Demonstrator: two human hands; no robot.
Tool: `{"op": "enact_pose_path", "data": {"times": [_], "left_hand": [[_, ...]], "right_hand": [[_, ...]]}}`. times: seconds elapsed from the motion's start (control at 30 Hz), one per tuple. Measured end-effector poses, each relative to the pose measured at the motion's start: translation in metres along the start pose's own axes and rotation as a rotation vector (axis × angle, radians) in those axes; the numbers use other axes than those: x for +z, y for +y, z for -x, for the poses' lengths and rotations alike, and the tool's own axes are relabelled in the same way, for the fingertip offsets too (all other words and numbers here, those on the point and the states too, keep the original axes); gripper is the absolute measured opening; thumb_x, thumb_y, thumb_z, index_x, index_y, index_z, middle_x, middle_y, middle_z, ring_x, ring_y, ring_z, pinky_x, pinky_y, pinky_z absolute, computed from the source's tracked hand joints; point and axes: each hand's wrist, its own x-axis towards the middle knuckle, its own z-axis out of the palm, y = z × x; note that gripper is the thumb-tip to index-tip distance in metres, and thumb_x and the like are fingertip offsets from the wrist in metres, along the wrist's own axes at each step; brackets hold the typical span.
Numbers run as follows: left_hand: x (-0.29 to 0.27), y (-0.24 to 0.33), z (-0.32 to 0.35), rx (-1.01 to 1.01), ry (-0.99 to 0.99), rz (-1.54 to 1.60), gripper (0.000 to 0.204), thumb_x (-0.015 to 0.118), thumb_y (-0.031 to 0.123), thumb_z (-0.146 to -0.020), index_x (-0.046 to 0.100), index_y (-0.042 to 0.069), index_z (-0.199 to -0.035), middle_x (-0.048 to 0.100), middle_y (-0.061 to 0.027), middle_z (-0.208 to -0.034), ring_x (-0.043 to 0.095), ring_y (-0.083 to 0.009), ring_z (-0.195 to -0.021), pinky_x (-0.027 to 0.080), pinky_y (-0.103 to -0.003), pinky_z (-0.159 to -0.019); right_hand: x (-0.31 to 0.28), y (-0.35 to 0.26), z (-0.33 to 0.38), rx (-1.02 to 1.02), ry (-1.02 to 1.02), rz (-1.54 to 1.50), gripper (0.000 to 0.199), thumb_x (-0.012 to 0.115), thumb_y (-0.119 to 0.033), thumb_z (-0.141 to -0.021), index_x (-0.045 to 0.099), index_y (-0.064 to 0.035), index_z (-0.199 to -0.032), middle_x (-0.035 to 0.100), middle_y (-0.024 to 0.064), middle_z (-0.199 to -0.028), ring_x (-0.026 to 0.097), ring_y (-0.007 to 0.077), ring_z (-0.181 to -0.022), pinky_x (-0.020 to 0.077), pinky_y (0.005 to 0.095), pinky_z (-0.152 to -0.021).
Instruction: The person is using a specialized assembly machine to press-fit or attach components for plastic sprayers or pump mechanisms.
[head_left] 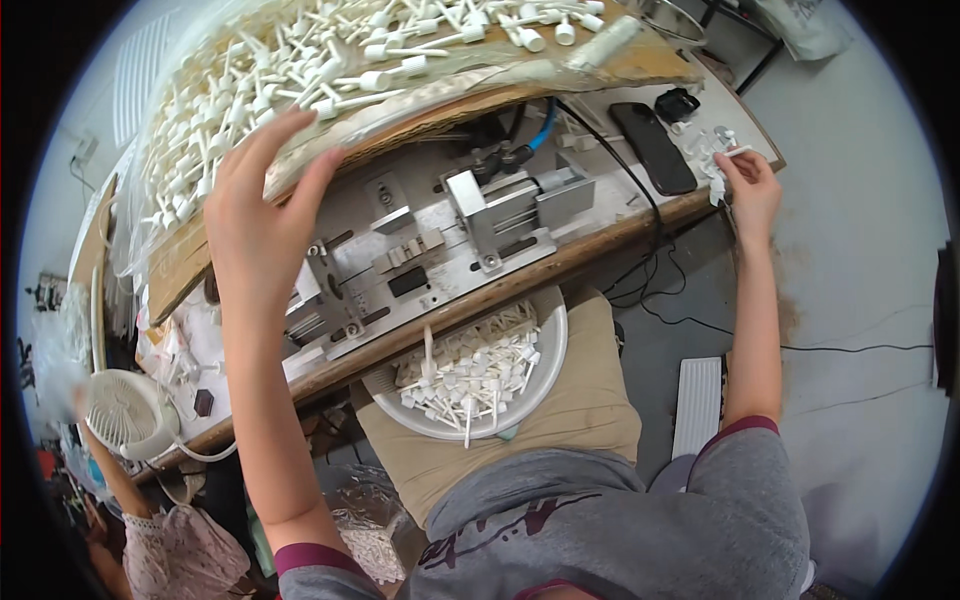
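My left hand (255, 215) is raised at the near edge of a cardboard box (640, 62) heaped with white plastic sticks with round heads (290, 75). Its thumb and fingers are apart with nothing between them. At the right end of the bench, my right hand (752, 200) pinches a small white plastic stick (738, 152) above some clear and white scraps. Between my arms a metal fixture (480, 215) with clamp blocks is mounted on the bench. A white bowl (552, 365) of similar white sticks rests on my lap.
A black phone (652, 148) lies left of my right hand, beside a small black object (677, 104). Black cables (655, 235) hang over the bench edge. At left stand a white fan (130, 412) and another person (185, 550). A bag of white pieces (372, 545) sits below.
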Motion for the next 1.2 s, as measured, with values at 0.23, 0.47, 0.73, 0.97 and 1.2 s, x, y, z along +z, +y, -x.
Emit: {"op": "enact_pose_path", "data": {"times": [0.23, 0.47, 0.73, 0.97, 1.2], "left_hand": [[0.038, -0.032, -0.028, -0.019, -0.204, 0.064, 0.030, 0.064, 0.030, -0.098, 0.071, 0.008, -0.117, 0.070, -0.0098, -0.118, 0.066, -0.0219, -0.104, 0.050, -0.033, -0.089], [0.036, -0.029, -0.032, -0.161, -0.208, 0.091, 0.021, 0.068, 0.021, -0.094, 0.075, 0.010, -0.111, 0.069, -0.0081, -0.097, 0.062, -0.0182, -0.077, 0.049, -0.030, -0.070], [0.007, -0.011, -0.025, -0.247, -0.104, 0.237, 0.021, 0.076, 0.016, -0.088, 0.076, 0.004, -0.105, 0.064, 0.0003, -0.088, 0.057, -0.0061, -0.074, 0.046, -0.022, -0.065], [-0.025, -0.013, -0.006, -0.413, -0.144, 0.520, 0.030, 0.081, 0.009, -0.083, 0.074, 0.001, -0.111, 0.065, -0.0057, -0.118, 0.069, -0.0122, -0.092, 0.054, -0.023, -0.078], [-0.021, 0.012, 0.017, -0.289, -0.021, 0.359, 0.027, 0.081, 0.013, -0.081, 0.077, 0.009, -0.107, 0.067, -0.0071, -0.126, 0.070, -0.0139, -0.093, 0.056, -0.030, -0.079]], "right_hand": [[0.000, 0.051, -0.035, 0.048, 0.269, -0.171, 0.029, 0.081, -0.015, -0.083, 0.070, -0.0001, -0.105, 0.074, 0.0077, -0.095, 0.068, 0.0125, -0.085, 0.0515, 0.0258, -0.073], [-0.039, 0.108, -0.051, 0.115, 0.068, 0.326, 0.043, 0.084, -0.020, -0.076, 0.068, -0.0062, -0.113, 0.077, 0.0063, -0.089, 0.071, 0.0152, -0.085, 0.0534, 0.0292, -0.079], [-0.026, 0.122, -0.063, 0.116, -0.048, 0.497, 0.055, 0.084, -0.023, -0.075, 0.063, -0.0083, -0.123, 0.075, 0.0096, -0.106, 0.069, 0.0213, -0.094, 0.0528, 0.0328, -0.085], [-0.017, 0.008, -0.033, -0.285, 0.279, 0.231, 0.039, 0.078, -0.017, -0.084, 0.065, -0.0051, -0.119, 0.069, 0.0089, -0.113, 0.063, 0.0208, -0.100, 0.0492, 0.0365, -0.090], [0.107, -0.195, 0.023, -0.716, -0.326, -0.041, 0.018, 0.070, -0.016, -0.089, 0.072, -0.0098, -0.106, 0.070, 0.0064, -0.108, 0.064, 0.0214, -0.103, 0.0487, 0.0355, -0.089]]}}
